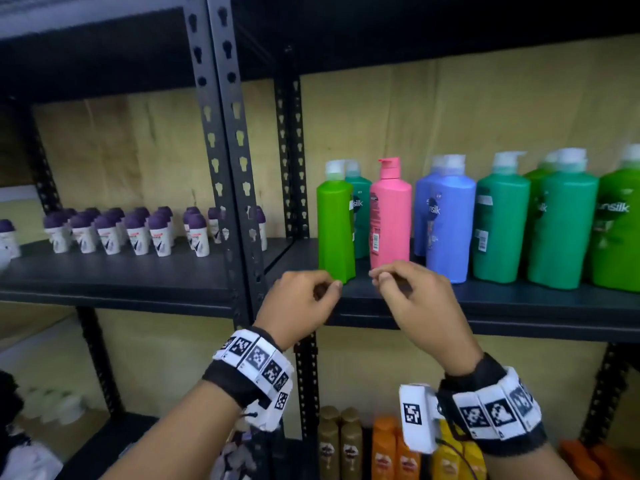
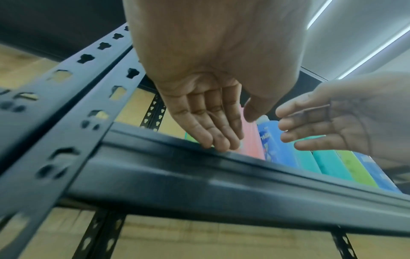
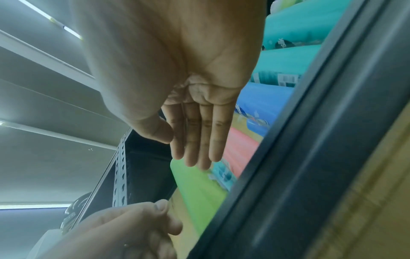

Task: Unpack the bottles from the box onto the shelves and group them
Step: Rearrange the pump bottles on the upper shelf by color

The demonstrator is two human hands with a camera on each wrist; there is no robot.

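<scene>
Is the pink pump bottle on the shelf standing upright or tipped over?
Upright. The pink pump bottle stands on its base on the dark metal shelf, pump on top, between the light green bottle and the blue bottle.

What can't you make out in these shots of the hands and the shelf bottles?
- Box: in no view, outside every frame.
- Teal bottle: head view, mostly hidden behind the lime green bottle.
- Small purple-capped bottles: head view, labels too small and blurred to read.
- Pink bottle: left wrist view, largely covered by the left hand.
- Right hand: its wrist view is motion-blurred.
</scene>
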